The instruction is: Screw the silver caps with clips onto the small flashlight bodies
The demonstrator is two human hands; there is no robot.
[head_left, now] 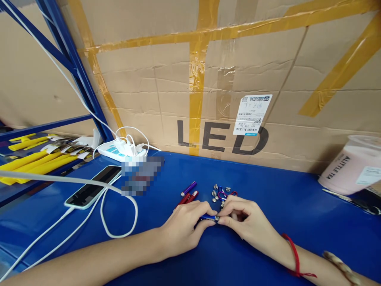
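My left hand (186, 226) rests on the blue table (282, 198) with its fingers closed round a small blue tube-shaped piece (208, 218). My right hand (245, 220) meets it from the right, fingertips pinched on the tube's silver end. Just behind the hands lie a purple tube (189, 188), two red tubes (189, 197), several small silver caps (214, 192) and small red and blue clip rings (226, 194). A red string sits on my right wrist.
A large cardboard box marked LED (220, 99) walls off the back. A phone (92, 186) on a white cable and a white power strip (122, 151) lie at left. A pink drink cup (354, 165) lies at right. Yellow-handled tools (35, 159) fill a blue shelf at far left.
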